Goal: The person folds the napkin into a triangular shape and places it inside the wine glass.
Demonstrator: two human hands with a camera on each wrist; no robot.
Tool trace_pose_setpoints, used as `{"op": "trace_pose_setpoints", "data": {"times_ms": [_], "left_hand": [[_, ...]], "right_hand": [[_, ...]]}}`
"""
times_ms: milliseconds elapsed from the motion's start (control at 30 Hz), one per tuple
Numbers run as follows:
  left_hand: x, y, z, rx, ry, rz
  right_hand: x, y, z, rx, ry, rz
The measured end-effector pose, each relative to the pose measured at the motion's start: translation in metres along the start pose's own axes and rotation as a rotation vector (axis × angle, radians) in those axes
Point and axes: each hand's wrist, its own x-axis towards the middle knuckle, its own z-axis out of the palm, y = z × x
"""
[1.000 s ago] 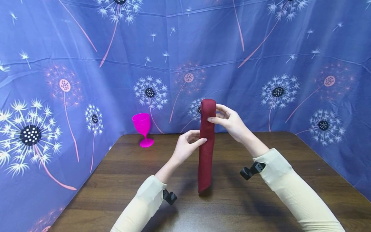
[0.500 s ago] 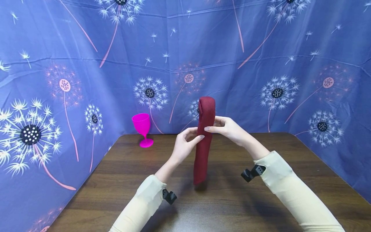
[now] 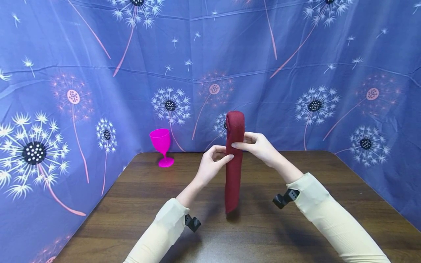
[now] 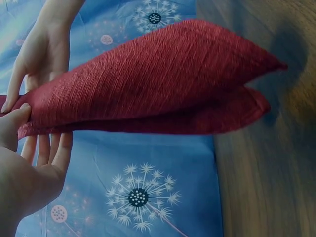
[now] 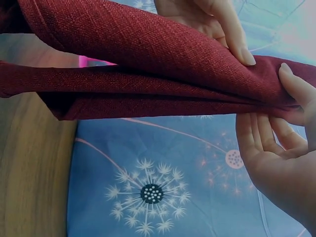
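Note:
A dark red cloth napkin [image 3: 233,182], folded into a long narrow strip, hangs upright over the middle of the table, its rounded top above both hands. My left hand [image 3: 211,163] pinches its left edge, thumb in front and fingers behind. Slightly higher, my right hand [image 3: 259,147] pinches it from the right in the same way. Seen from the left wrist, the cloth [image 4: 143,84] flares into two pointed layers at its lower end. Several loose folds of the napkin [image 5: 148,54] show in the right wrist view.
A bright pink goblet [image 3: 160,141] stands upright at the table's back left. The brown wooden table [image 3: 158,193] meets a blue dandelion-print curtain [image 3: 263,91] at the back and sides. Each sleeve carries a black wrist camera [image 3: 285,198].
My right hand has slid down the napkin, closer to the left hand's height. The napkin's lower end swung left and up, then came back to nearly vertical. The goblet has not moved.

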Motion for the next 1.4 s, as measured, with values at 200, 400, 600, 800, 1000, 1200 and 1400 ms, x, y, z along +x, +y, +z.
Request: {"op": "trace_pose_setpoints", "data": {"times_ms": [200, 400, 600, 800, 1000, 1200, 1400], "left_hand": [[0.000, -0.003, -0.010, 0.024, -0.046, -0.029], [0.005, -0.015, -0.027, 0.048, -0.013, -0.019], [0.014, -0.046, -0.055, 0.115, 0.081, -0.010], [0.017, -0.055, -0.084, 0.198, 0.184, -0.056], [0.019, -0.064, -0.111, 0.235, 0.277, -0.141], [0.017, -0.073, -0.133, 0.255, 0.347, -0.198], [0.018, -0.093, -0.158, 0.314, 0.422, -0.256]], "right_hand": [[0.003, 0.006, 0.000, 0.006, 0.020, -0.007], [0.005, 0.010, -0.002, 0.005, 0.042, 0.002], [0.006, 0.014, -0.005, -0.011, 0.047, 0.023], [0.005, 0.017, -0.012, -0.027, 0.047, 0.046], [0.002, 0.019, -0.018, -0.031, 0.048, 0.060], [-0.004, 0.023, -0.023, -0.034, 0.067, 0.069], [-0.006, 0.027, -0.031, -0.053, 0.078, 0.070]]}}
